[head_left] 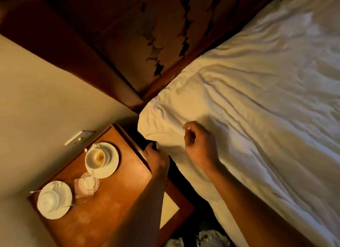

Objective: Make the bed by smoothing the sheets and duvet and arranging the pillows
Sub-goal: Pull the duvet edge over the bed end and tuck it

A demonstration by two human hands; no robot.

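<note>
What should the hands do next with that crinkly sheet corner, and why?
Probably pull the corner tight and tuck it down the side. The right hand pinches the white sheet near its corner, and the left hand holds the sheet's lower edge in the gap beside the wooden nightstand. Long wrinkles run away from that corner, so it looks slack.

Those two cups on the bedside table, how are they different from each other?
The cup nearer the bed stands upright and open, with a brownish residue inside; the cup nearer the wall seems to sit upside down, showing no opening. The first stands off-centre toward one edge of its saucer; the second sits about centred on its own saucer. Both are white, each on a white saucer on the wooden bedside table.
</note>
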